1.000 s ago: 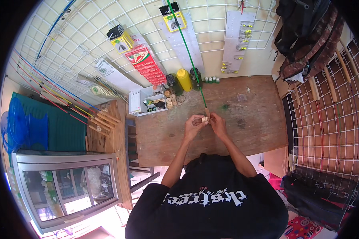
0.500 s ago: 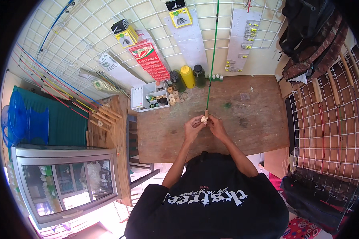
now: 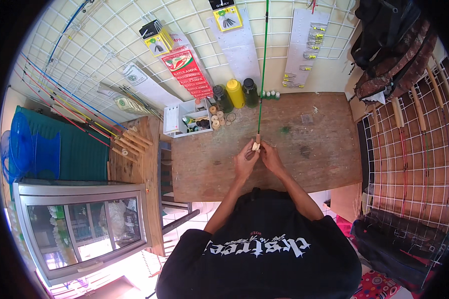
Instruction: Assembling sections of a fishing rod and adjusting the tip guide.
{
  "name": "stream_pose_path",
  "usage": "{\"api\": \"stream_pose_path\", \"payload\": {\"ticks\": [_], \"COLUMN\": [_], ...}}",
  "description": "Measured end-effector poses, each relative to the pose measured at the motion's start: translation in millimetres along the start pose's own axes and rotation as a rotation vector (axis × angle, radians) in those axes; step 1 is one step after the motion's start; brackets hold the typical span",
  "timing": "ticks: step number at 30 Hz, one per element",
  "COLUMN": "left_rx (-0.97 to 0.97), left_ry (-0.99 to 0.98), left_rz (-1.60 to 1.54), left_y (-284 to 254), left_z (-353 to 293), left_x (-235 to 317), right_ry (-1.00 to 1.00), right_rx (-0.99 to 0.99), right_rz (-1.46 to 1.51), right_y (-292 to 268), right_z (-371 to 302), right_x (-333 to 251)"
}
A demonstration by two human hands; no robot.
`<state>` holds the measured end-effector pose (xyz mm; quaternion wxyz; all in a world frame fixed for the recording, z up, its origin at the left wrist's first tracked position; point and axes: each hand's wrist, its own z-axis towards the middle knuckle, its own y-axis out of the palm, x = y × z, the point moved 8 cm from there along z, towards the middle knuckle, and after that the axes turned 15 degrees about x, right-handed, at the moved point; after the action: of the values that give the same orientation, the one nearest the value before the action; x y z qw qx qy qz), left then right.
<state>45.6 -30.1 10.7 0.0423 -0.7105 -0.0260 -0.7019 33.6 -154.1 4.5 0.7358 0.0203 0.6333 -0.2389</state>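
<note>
A thin green rod (image 3: 262, 74) stands almost upright over the wooden workbench (image 3: 314, 164), its top leaving the picture at the upper edge. At its lower end sit a short brown collar and a small white piece (image 3: 256, 146). My left hand (image 3: 245, 160) and my right hand (image 3: 271, 157) meet around that lower end, fingers pinched on the white piece and the rod's butt. Both forearms come up from the lower middle, above a black shirt.
At the bench's back stand three bottles (image 3: 234, 94), dark, yellow and dark green, beside a white box (image 3: 187, 119) of small parts and several little spools. A wire grid wall (image 3: 85, 55) carries hanging packets and coloured rods. A glass-fronted cabinet (image 3: 80, 226) stands at left.
The green rod has swung from leaning left at the top to nearly upright. Both hands stay together at its lower end.
</note>
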Motion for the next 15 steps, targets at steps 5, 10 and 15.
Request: {"api": "stream_pose_path", "payload": {"ticks": [5, 10, 15], "left_rx": [0.083, 0.147, 0.149], "left_ry": [0.003, 0.034, 0.053], "left_rz": [0.150, 0.234, 0.239], "left_y": [-3, 2, 1], "left_z": [-7, -15, -14], "left_x": [-2, 5, -2], "right_ry": [0.020, -0.054, -0.144], "right_rx": [-0.044, -0.037, 0.009], "right_rz": [-0.090, -0.045, 0.030], "right_y": [2, 4, 3], "right_z": [-3, -3, -4], "right_x": [4, 9, 4]}}
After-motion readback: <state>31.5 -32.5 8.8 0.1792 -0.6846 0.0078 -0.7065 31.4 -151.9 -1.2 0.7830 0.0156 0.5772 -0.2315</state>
